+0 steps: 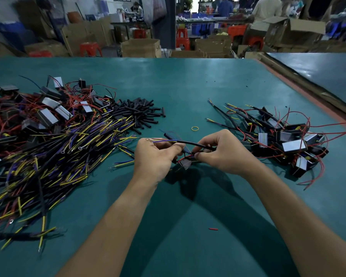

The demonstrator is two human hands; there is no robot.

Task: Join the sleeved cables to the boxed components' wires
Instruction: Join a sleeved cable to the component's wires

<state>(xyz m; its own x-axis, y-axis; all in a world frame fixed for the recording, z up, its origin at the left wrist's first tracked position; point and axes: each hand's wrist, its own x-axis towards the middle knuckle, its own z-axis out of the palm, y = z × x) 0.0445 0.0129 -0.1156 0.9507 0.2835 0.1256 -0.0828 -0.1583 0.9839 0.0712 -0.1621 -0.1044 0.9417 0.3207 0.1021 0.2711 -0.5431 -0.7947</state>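
Observation:
Above the middle of the green table [188, 86], my left hand [155, 158] grips a black sleeved cable [185, 142] whose yellow and purple wires stick out to the left. My right hand [222, 151] pinches the thin red and black wires where they meet the cable. A small boxed component [186, 163] hangs just below and between both hands. Its wires run up into my fingers. Whether the wire ends touch is hidden by my fingertips.
A large heap of sleeved cables [54, 156] covers the left side, with boxed components [48, 110] behind it and short black sleeves [142, 112] beside it. Joined components [288, 140] lie at the right. A yellow rubber band [195, 128] and a red scrap [213, 229] lie loose.

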